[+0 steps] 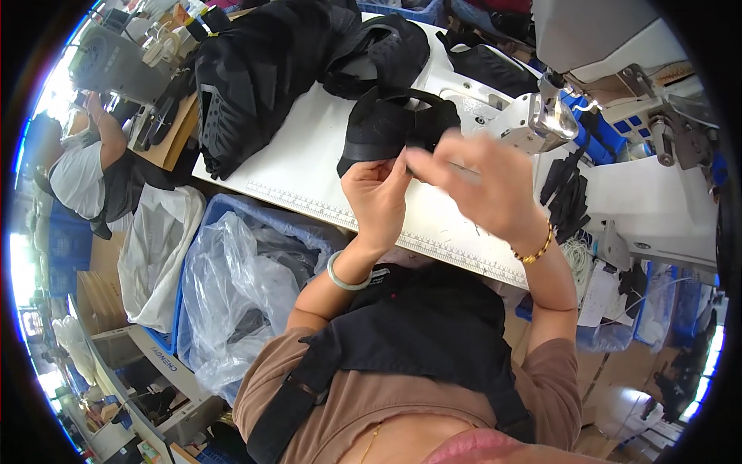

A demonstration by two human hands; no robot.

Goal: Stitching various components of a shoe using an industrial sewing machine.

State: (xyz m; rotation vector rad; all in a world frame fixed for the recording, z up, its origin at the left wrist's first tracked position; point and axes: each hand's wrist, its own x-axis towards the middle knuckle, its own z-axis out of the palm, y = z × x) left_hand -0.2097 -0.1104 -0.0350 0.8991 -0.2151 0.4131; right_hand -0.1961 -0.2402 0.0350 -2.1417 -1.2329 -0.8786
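My left hand pinches the near edge of a black shoe upper just above the white table. The upper's opening and a curved strap-like edge face away from me. Close against the left fingertips is my right hand, smeared by motion with its fingers curled. Something thin and greyish shows between those fingers, too blurred to name. Past the upper, the metal head of a sewing machine stands over its bed, to the right of my hands.
More black shoe uppers lie at the back beside a black heap. A blue bin with clear plastic bags sits left of the table. Black strips hang at the right. Another person works at the far left.
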